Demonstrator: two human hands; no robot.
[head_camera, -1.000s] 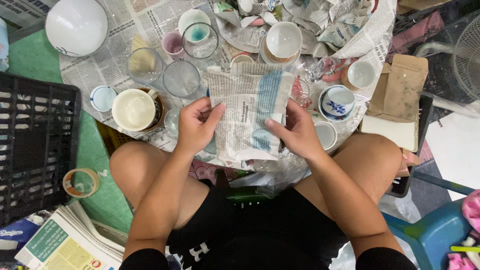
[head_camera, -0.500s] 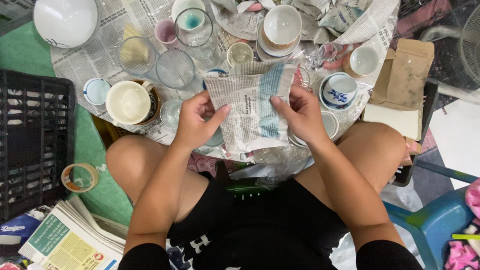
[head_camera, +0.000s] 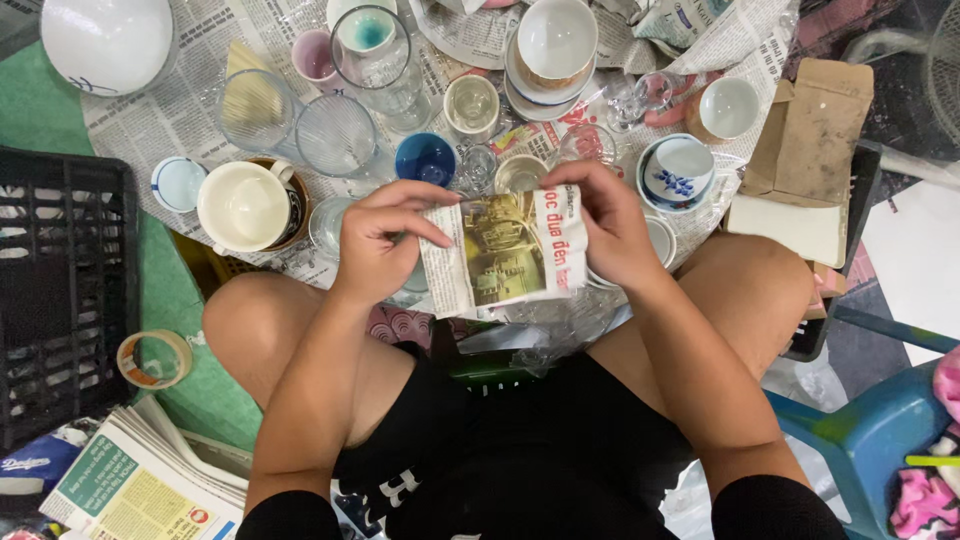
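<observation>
Both my hands hold a bundle wrapped in newspaper (head_camera: 505, 252) above my lap. My left hand (head_camera: 378, 240) grips its left side, fingers curled over the top edge. My right hand (head_camera: 610, 225) clasps its right side with the thumb on the printed face. What the paper wraps is hidden. Just beyond the bundle sit a blue cup (head_camera: 425, 158), a small clear glass (head_camera: 519, 172) and a white mug (head_camera: 245, 205) on spread newspaper.
Glasses (head_camera: 336, 135), bowls (head_camera: 556, 38) and cups crowd the newspaper sheet ahead. A black plastic crate (head_camera: 55, 290) stands at the left, a tape roll (head_camera: 153, 358) and a newspaper stack (head_camera: 140, 480) beside it. Cardboard (head_camera: 810, 150) and a blue stool (head_camera: 880, 440) lie right.
The paper has been folded tighter around the bundle, showing a different printed face. My hands have drawn closer together on it.
</observation>
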